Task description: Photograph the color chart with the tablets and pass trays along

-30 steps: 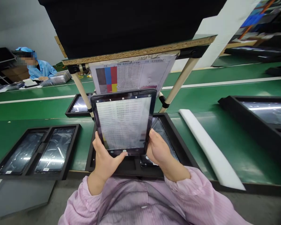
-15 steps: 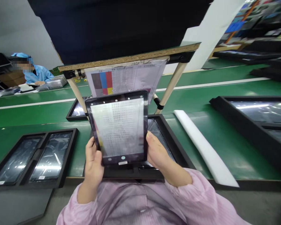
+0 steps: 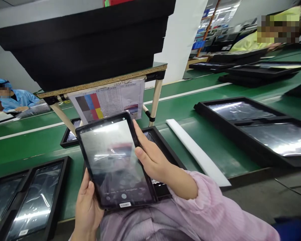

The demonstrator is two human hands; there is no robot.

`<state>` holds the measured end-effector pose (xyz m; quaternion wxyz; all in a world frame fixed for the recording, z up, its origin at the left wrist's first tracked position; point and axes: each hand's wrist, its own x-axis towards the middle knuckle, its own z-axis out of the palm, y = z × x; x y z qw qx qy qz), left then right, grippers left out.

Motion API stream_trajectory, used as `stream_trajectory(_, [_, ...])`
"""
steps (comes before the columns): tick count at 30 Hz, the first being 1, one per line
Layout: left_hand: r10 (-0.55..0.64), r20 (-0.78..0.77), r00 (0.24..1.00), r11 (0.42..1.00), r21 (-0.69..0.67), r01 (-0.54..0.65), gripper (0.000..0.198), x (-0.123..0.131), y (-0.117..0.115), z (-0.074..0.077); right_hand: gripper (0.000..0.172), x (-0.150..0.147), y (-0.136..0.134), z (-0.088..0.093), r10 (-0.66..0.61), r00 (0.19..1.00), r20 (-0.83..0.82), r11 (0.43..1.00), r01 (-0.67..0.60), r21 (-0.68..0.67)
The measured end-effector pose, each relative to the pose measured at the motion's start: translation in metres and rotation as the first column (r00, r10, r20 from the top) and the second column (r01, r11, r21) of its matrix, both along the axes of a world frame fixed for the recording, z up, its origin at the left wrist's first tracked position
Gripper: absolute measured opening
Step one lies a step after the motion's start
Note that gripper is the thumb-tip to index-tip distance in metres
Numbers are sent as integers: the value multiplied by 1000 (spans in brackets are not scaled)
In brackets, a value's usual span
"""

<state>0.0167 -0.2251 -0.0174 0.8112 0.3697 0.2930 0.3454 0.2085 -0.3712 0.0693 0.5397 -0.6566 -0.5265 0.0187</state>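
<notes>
A black-framed tablet [image 3: 115, 160] is held up in front of me, tilted, its screen lit with a blurry camera picture. Along its lower left edge my left hand [image 3: 87, 201] grips it, thumb at the front. My right hand [image 3: 150, 154] holds the right edge, fingers reaching up the side and behind it. A small white label [image 3: 125, 205] sits on the tablet's bottom bezel. Behind the tablet hangs a printed sheet [image 3: 110, 100] with colour blocks, under a wooden shelf [image 3: 102, 80]. A black foam tray [image 3: 165, 147] lies partly hidden beneath the tablet.
Black trays with film-covered tablets lie at left [image 3: 65, 167] and right [image 3: 240, 144] on the green bench. A white foam strip [image 3: 195, 150] rests right of my hands. Black boxes [image 3: 90, 50] stand on the shelf. Co-workers sit far left [image 3: 20, 100] and far right [image 3: 248, 42].
The view has swung right, bringing a second co-worker into sight. The tablet is now lower and more tilted. My right hand has shifted up its side. The screen's picture changed from text to blurred shapes.
</notes>
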Motion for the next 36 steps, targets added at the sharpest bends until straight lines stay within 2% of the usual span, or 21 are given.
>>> stream_trajectory(6, [57, -81, 995, 998, -6, -58, 60, -5, -7, 12, 72, 17, -1, -14, -59, 998, -22, 993, 56, -101])
stream_trajectory(8, [37, -120, 992, 999, -32, -41, 62, -9, -2, 18, 71, 29, -15, -28, -169, 985, 27, 973, 171, -157])
stream_trajectory(9, [28, -145, 989, 998, -50, -36, 63, -11, 3, 20, 69, 36, -26, -39, -260, 962, 88, 942, 273, -195])
stream_trajectory(10, [21, -172, 985, 997, -67, -33, 64, -13, 9, 22, 66, 43, -38, -53, -360, 915, 184, 885, 397, -244])
stream_trajectory(12, [9, -229, 973, 996, -86, -30, 67, -16, 22, 25, 62, 54, -65, -89, -514, 769, 380, 703, 631, -328])
stream_trajectory(13, [4, -255, 967, 996, -85, -27, 68, -16, 28, 26, 63, 58, -77, -108, -553, 713, 431, 608, 699, -377])
stream_trajectory(14, [-5, -278, 961, 997, -81, -19, 69, -16, 34, 25, 62, 60, -87, -125, -584, 683, 437, 538, 730, -422])
stream_trajectory(16, [-22, -311, 950, 997, -78, -2, 67, -12, 45, 23, 63, 60, -97, -153, -594, 706, 385, 514, 701, -493])
stream_trajectory(17, [-29, -324, 945, 997, -82, 2, 65, -9, 48, 21, 65, 58, -97, -160, -608, 710, 356, 511, 693, -509])
stream_trajectory(20, [-59, -362, 930, 994, -112, 20, 59, 1, 55, 14, 68, 53, -87, -159, -669, 697, 259, 494, 677, -546])
stream_trajectory(22, [-69, -383, 921, 994, -103, 32, 50, 4, 58, 9, 64, 52, -80, -146, -710, 691, 136, 513, 639, -573])
stream_trajectory(24, [-6, -390, 921, 1000, 1, 7, 43, 4, 60, 5, 59, 50, -77, -132, -741, 669, -54, 587, 606, -538])
stream_trajectory(26, [129, -367, 921, 976, 212, -52, 44, 0, 60, 2, 56, 48, -76, -121, -684, 658, -315, 720, 539, -437])
stream_trajectory(28, [224, -321, 920, 903, 423, -72, 49, -4, 55, 1, 63, 46, -75, -111, -517, 657, -549, 856, 393, -336])
stream_trajectory(29, [226, -307, 924, 868, 494, -48, 51, -6, 51, 1, 71, 45, -73, -107, -443, 654, -614, 897, 319, -306])
stream_trajectory(30, [200, -311, 929, 842, 540, 0, 51, -8, 45, 2, 79, 46, -72, -104, -401, 653, -642, 916, 265, -302])
stream_trajectory(32, [99, -362, 927, 802, 580, 141, 49, -8, 33, 4, 95, 48, -69, -96, -406, 660, -633, 911, 238, -336])
stream_trajectory(36, [-133, -510, 850, 705, 554, 442, 51, -1, 8, 4, 112, 43, -69, -75, -410, 638, -652, 910, 235, -342])
